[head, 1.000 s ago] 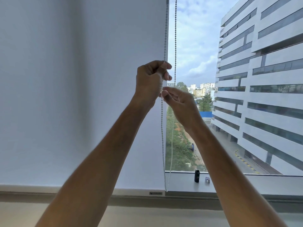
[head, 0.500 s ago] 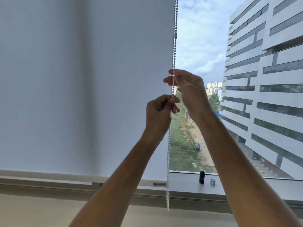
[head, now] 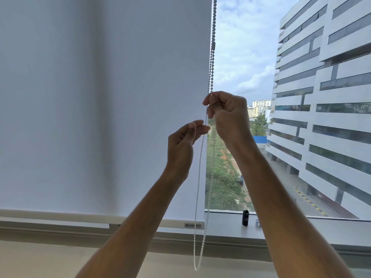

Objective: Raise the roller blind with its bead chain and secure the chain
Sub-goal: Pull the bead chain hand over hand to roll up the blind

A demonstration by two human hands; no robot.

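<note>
The right hand [head: 227, 115] is curled tight round the beaded chain [head: 211, 63] beside the smooth white blind [head: 100, 97]. Just below, the left hand [head: 183, 143] is loose, its fingertips [head: 200, 128] touching one strand. The chain's loop dangles past the blind's flat bottom bar [head: 60, 214].

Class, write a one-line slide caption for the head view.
Right hand grips the bead chain beside the lowered blind; left hand reaches for it below.

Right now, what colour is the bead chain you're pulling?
White, plain beads; the bead chain shows best in the head view, below the hands, against the blind.
</note>
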